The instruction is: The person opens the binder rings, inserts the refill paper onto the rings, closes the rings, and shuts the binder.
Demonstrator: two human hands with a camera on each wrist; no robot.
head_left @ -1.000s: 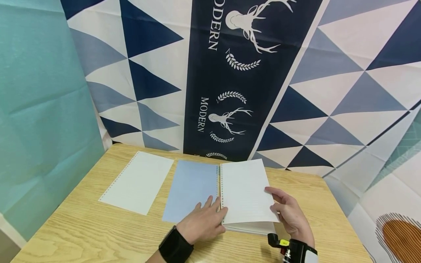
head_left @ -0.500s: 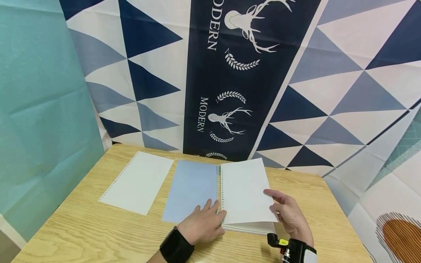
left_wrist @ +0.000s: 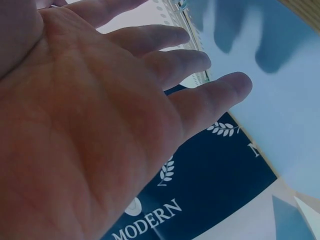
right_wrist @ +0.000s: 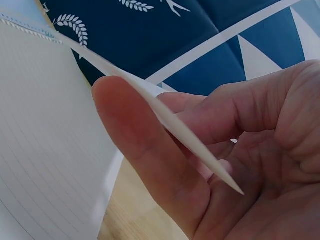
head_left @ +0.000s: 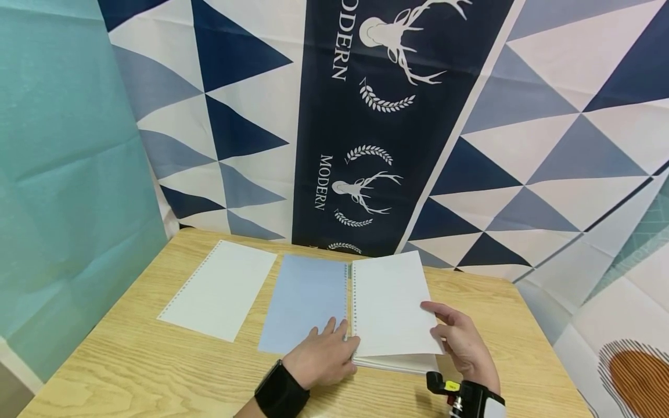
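Observation:
A binder notebook lies open on the table, its blue cover [head_left: 305, 302] to the left and a stack of lined pages [right_wrist: 45, 125] to the right. My right hand [head_left: 462, 339] pinches the right edge of the top white sheet [head_left: 392, 305] between thumb and fingers, lifting that side off the pages below. The sheet shows edge-on in the right wrist view. My left hand [head_left: 324, 354] rests at the lower end of the binding with its fingers spread and fairly straight. In the left wrist view the binding rings [left_wrist: 182, 7] appear beyond the fingertips.
A loose white sheet [head_left: 219, 290] with punched holes along its left edge lies to the left of the notebook. Under everything is the wooden table [head_left: 130, 360]. A patterned cloth [head_left: 360, 128] hangs behind the table's back edge, with a teal cloth [head_left: 68, 174] at the left.
Almost nothing differs. Both hands keep their places, and the sheet in my right hand stays lifted at about the same angle; the head view shifts very slightly.

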